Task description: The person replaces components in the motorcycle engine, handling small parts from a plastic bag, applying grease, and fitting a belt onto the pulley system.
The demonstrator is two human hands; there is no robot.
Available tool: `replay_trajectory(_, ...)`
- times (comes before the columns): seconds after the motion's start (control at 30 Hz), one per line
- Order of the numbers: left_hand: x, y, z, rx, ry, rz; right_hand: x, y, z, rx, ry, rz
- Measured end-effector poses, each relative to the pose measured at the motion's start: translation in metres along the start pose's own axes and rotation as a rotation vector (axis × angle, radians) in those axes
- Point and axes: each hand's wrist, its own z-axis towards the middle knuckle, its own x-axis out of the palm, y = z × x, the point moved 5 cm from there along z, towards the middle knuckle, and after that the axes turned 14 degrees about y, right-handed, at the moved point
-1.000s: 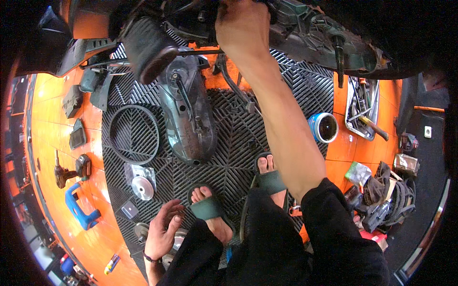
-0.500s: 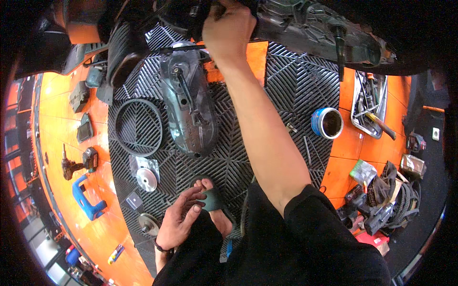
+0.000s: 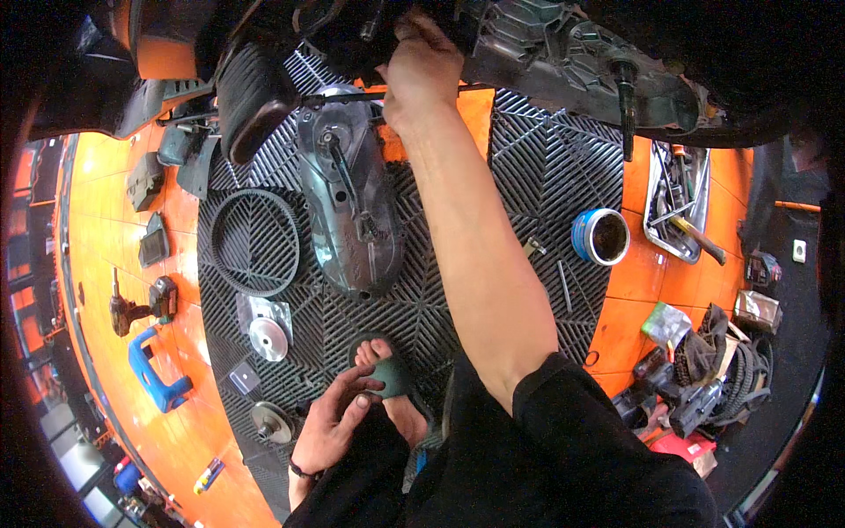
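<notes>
My right hand (image 3: 424,66) reaches up to the underside of a dark scooter, left of its bare engine case (image 3: 563,53). Its fingers are curled among shadowed parts, and whatever they grip is hidden. A splined shaft (image 3: 626,106) sticks out of the case. Low over my leg, beside my sandalled foot (image 3: 387,370), my left hand (image 3: 333,418) hangs open with its fingers loosely bent and nothing in it. On the black ribbed mat (image 3: 550,185) lie a long dark transmission cover (image 3: 352,202) with a kick lever, and a drive belt (image 3: 255,242) to its left.
A silver pulley disc (image 3: 268,337) lies on clear plastic, with another disc (image 3: 269,424) nearer. At the right are a blue can (image 3: 600,236), a tool tray (image 3: 678,198) with a hammer, and a heap of bags. A cordless driver (image 3: 132,310) and blue plastic piece (image 3: 157,374) lie left.
My right hand has shifted slightly and turned at the wrist under the scooter. The view has moved a little. My left hand stays nearly in place.
</notes>
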Motion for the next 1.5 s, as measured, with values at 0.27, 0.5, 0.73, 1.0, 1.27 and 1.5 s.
replay_trajectory(0.27,0.006,-0.01,0.001,-0.053,-0.009,0.037,0.025,0.02,-0.027,0.312,0.119,0.256)
replay_trajectory(0.5,0.011,-0.013,0.009,-0.064,-0.045,0.039,0.036,0.012,-0.029,0.405,0.133,0.51)
replay_trajectory(0.73,0.012,-0.034,0.022,-0.04,-0.073,0.108,0.028,0.022,-0.033,0.479,0.392,0.252)
replay_trajectory(1.0,-0.065,-0.099,0.063,0.371,-0.503,0.288,-0.047,0.079,-0.136,0.477,0.492,-0.515)
replay_trajectory(1.27,-0.053,-0.14,0.152,0.291,0.001,0.47,-0.096,0.072,-0.173,0.769,0.581,-0.045)
replay_trajectory(1.5,-0.082,-0.195,0.154,0.285,-0.336,0.851,-0.143,0.072,-0.17,0.668,0.352,-0.485)
